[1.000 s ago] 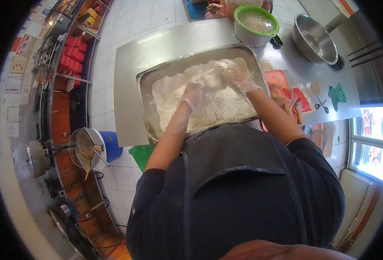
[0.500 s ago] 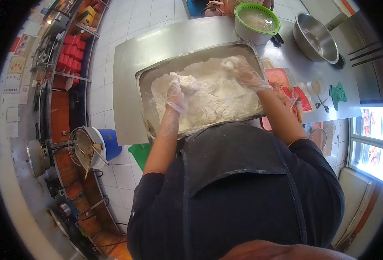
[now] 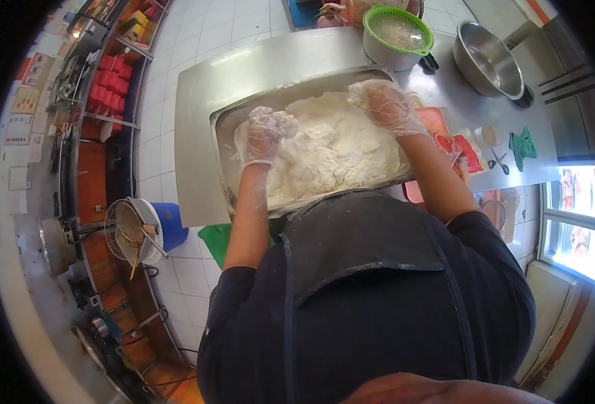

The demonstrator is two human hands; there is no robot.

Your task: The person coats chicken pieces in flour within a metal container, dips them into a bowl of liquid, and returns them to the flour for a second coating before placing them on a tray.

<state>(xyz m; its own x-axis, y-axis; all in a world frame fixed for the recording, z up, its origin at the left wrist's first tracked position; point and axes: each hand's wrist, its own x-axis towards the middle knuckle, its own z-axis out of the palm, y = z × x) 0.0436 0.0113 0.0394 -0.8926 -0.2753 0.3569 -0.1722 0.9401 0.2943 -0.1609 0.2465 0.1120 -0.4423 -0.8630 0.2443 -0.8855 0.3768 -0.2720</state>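
Observation:
A wide metal tray (image 3: 221,161) full of white flour (image 3: 341,151) lies in front of me on the steel table. My left hand (image 3: 263,138), in a clear plastic glove dusted with flour, is closed round a flour-coated lump (image 3: 285,124) above the tray's left part. At the far right of the tray, my right hand (image 3: 388,108), gloved too, has its fingers curled over a white, floured piece (image 3: 359,93). The coating hides what either piece is.
Behind the tray stands a pot with a green strainer (image 3: 400,30), beside a steel bowl (image 3: 489,60). A red tray (image 3: 432,121), scissors (image 3: 499,161) and a green cloth (image 3: 524,143) lie right. A blue bucket (image 3: 173,225) stands on the left floor.
My left hand has turned over and shifted slightly left, its fingers now wrapped round the lump. My right hand has risen a little, its back now facing up, near the tray's far right corner.

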